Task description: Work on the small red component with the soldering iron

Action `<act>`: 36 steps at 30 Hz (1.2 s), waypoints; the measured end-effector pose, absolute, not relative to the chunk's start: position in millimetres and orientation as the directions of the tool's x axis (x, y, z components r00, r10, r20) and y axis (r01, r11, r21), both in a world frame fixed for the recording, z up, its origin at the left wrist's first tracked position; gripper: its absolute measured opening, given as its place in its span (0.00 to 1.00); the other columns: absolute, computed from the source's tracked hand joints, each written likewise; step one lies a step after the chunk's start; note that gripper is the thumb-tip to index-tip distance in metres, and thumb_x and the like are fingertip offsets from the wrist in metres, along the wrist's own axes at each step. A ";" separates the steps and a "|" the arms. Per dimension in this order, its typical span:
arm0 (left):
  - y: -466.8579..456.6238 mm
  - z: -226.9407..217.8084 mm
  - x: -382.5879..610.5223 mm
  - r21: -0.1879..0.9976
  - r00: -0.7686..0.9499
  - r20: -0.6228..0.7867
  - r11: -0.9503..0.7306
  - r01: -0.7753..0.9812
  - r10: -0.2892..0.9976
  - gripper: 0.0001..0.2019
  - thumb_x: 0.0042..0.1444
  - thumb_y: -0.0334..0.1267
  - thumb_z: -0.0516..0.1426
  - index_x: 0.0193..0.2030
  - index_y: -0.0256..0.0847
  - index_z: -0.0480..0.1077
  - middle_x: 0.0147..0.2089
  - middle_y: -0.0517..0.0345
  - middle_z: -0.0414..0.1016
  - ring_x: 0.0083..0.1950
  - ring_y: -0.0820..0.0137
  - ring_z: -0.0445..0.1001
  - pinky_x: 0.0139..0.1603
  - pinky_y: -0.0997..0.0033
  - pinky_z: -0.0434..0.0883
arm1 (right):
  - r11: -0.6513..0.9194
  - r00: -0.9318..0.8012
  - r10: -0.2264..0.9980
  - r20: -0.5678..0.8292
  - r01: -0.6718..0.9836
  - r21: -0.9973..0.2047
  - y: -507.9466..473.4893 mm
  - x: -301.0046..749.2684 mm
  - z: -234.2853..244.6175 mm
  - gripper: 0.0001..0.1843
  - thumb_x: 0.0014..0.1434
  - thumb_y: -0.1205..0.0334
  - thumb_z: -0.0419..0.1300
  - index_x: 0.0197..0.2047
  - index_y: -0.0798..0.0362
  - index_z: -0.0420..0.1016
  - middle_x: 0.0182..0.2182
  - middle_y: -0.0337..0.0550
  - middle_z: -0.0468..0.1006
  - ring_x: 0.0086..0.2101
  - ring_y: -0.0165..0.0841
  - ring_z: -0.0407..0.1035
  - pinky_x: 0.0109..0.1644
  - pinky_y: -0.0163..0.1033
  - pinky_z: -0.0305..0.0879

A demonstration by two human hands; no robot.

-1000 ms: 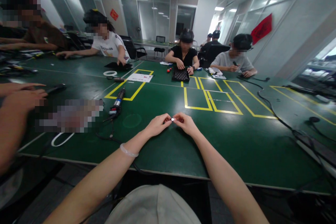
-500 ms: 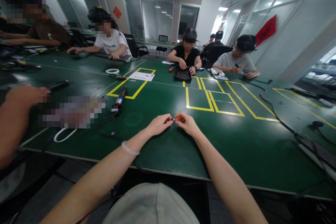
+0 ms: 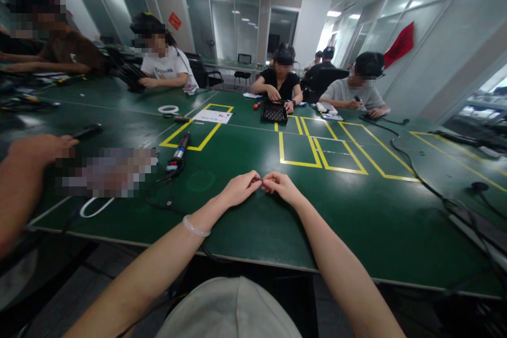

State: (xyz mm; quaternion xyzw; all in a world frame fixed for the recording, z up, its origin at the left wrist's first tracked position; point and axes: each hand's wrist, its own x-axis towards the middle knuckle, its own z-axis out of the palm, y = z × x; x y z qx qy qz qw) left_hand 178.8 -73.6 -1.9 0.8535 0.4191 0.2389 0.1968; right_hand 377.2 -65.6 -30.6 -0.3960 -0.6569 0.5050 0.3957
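Observation:
My left hand (image 3: 241,189) and my right hand (image 3: 280,187) meet just over the green table (image 3: 253,232), their fingertips pinched close together. Between them is a small reddish piece (image 3: 262,180), mostly covered by the fingers and too small to name. Both hands appear closed on it. A pale bracelet (image 3: 196,226) circles my left wrist. To the left of my left hand lies a pen-shaped power tool (image 3: 180,151) in black, silver and blue, with a cord running from it.
Yellow tape outlines (image 3: 301,163) mark the table ahead. White paper (image 3: 213,116) and a roll of white tape (image 3: 168,109) lie left of centre. Across from me a person handles a black tray (image 3: 274,112). A neighbour's hand (image 3: 43,148) reaches in at left; a black cable (image 3: 420,182) crosses the right.
The small piece, showing orange and dark before, is now more covered as my right fingers close in. The person in white at back left has lifted a dark object.

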 end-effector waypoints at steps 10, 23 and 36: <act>-72.4 -3.1 179.0 0.525 0.573 0.268 -0.616 0.587 0.775 0.17 0.64 0.49 0.45 0.36 0.41 0.67 0.36 0.58 0.72 0.37 0.70 0.70 0.38 0.73 0.63 | 0.021 -0.410 0.912 0.006 0.033 -0.999 -66.7 374.7 -30.6 0.24 0.55 0.40 0.58 0.31 0.56 0.68 0.22 0.40 0.75 0.21 0.26 0.67 0.21 0.30 0.60; -69.1 -6.1 174.6 0.580 0.573 0.250 -0.595 0.557 0.780 0.13 0.61 0.46 0.50 0.42 0.42 0.70 0.38 0.58 0.74 0.37 0.70 0.70 0.40 0.72 0.64 | 0.025 -0.386 0.922 0.014 0.023 -0.999 -67.9 375.9 -31.3 0.20 0.53 0.45 0.63 0.35 0.56 0.69 0.27 0.41 0.76 0.22 0.25 0.67 0.20 0.28 0.59; -54.7 25.5 83.1 0.183 0.123 0.241 -0.170 0.968 0.963 0.19 0.62 0.49 0.44 0.46 0.42 0.70 0.47 0.50 0.74 0.48 0.60 0.71 0.45 0.64 0.66 | 0.069 -0.323 0.945 0.062 0.009 -0.998 -58.6 380.7 -39.3 0.19 0.51 0.50 0.64 0.39 0.55 0.69 0.31 0.43 0.78 0.23 0.26 0.68 0.20 0.29 0.60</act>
